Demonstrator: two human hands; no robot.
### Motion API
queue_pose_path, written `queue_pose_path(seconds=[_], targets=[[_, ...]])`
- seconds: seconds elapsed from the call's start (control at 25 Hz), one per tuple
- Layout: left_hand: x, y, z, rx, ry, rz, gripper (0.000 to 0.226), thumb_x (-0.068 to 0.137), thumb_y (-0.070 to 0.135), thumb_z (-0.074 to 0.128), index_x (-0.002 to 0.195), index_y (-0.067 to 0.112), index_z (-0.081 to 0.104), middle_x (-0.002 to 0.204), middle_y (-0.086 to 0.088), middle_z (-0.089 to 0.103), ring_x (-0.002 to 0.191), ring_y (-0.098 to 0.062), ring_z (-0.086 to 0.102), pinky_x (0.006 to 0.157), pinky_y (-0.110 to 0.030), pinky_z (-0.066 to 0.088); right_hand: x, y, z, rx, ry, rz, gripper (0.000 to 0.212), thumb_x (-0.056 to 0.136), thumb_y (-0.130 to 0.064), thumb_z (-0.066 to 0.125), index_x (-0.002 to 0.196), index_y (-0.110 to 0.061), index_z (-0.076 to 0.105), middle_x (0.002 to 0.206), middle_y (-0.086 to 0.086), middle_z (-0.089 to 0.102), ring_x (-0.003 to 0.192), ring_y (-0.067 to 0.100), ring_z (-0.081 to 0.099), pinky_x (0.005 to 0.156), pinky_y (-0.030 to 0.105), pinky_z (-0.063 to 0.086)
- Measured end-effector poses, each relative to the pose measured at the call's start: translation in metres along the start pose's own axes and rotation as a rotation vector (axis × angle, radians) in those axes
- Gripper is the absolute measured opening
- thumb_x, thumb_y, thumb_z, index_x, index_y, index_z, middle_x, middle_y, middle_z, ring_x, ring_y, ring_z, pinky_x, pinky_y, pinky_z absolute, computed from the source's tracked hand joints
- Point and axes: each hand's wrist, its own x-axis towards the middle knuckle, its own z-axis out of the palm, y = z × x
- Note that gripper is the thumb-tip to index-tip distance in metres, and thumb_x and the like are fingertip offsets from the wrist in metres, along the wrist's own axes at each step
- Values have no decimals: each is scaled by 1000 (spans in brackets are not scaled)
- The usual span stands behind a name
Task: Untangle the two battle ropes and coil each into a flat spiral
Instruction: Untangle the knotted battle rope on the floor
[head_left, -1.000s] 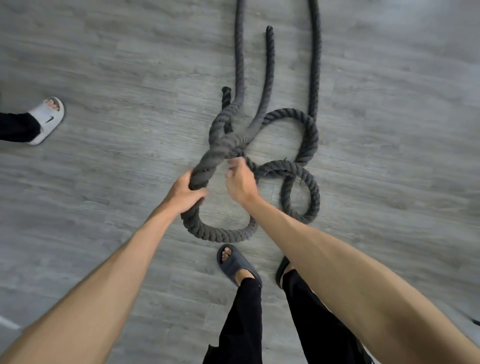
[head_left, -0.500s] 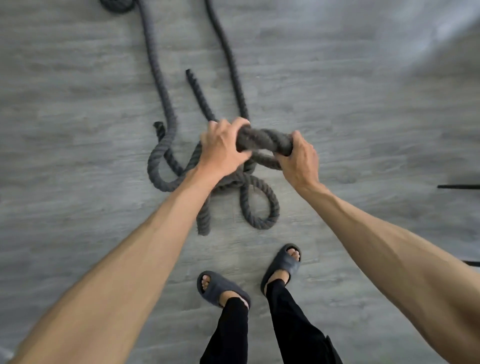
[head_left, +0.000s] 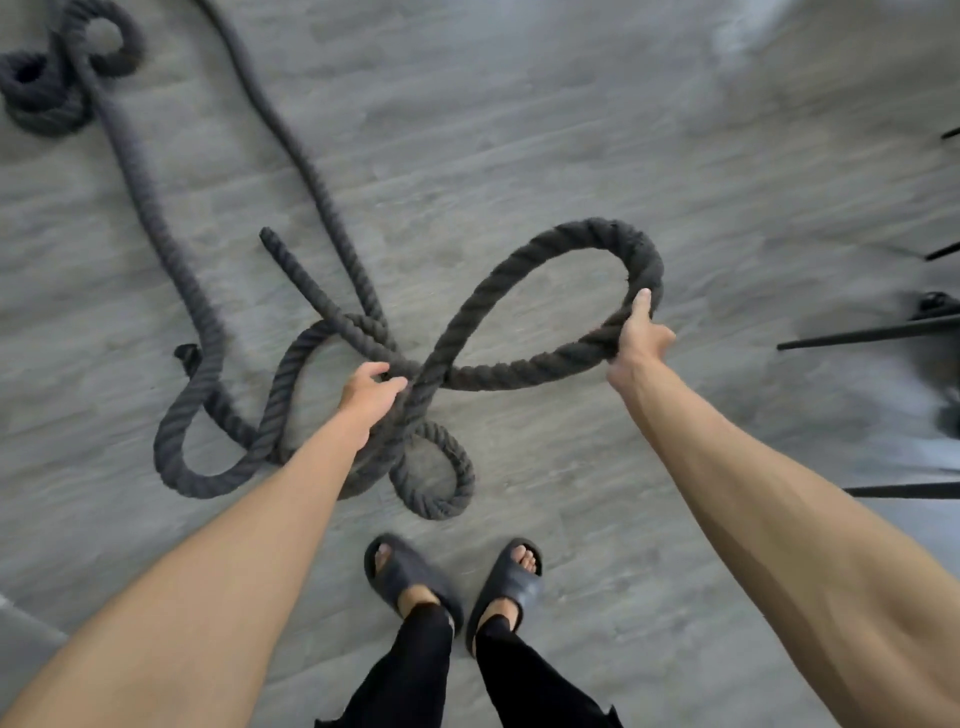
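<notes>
A person is standing over two dark ropes (head_left: 205, 322) that are lying knotted on a grey wooden floor (head_left: 571, 130), and is working to pull them apart. The right hand (head_left: 636, 340) is lifting one wide loop (head_left: 587, 231) out to the right. Its grip is clamped round the strand with the forefinger lying along it, apparently to draw slack clear of the knot. The left hand (head_left: 371, 389) is holding the crossing at the near-left foot of that loop, its grip closed on the strands there, likely to stop the tangle from dragging along. By count, there is one raised loop and three loops are resting on the floor beyond the person's two dark sandals (head_left: 410, 577). Two long strands are running off to the far left, two loose ends are showing, and one further bundle (head_left: 47, 88) is sitting in the far-left corner. It is not showing which strand belongs to which rope, and neither is yet being coiled. Black metal legs (head_left: 872, 332) are poking in at the right edge.
</notes>
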Motion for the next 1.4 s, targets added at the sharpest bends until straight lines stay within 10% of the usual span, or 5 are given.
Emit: queue_pose_path(seconds=[0.32,0.88,1.04,1.24,1.4], targets=[[53,-5,15,169,-143,-26,11,93,26,64,103,23,65,100,-8,68,85,-19,58,61,-26,42,-1,85,32,-614,-349,28,11,99,-16,53,97,-10,62,96,17,75,84,31,72,76,41,58],[289,-218,29,629,-132,-193,88,78,32,79,151,24,29,152,-10,38,142,-31,31,116,-47,28,59,364,163,-1394,-871,-198,36,99,-28,50,131,-10,55,127,14,64,118,33,58,92,37,48],[298,-270,44,647,-24,-172,69,87,47,68,140,16,37,145,-13,49,133,-36,45,109,-48,32,76,401,143,-1496,-970,-194,28,94,-15,46,115,-4,61,117,20,68,108,37,64,88,40,52],[257,-163,55,769,-33,-5,65,83,62,65,112,7,47,112,-15,66,109,-36,61,85,-41,47,52,369,90,-1725,-1134,229,23,97,-13,58,114,1,65,116,20,68,104,36,70,85,44,60],[247,44,129,-69,-248,-189,49,73,31,77,105,1,55,99,-14,65,83,-27,66,63,-33,59,22,287,86,-1357,-1120,29,48,99,-34,58,140,-9,55,137,16,62,127,34,57,102,39,47]])
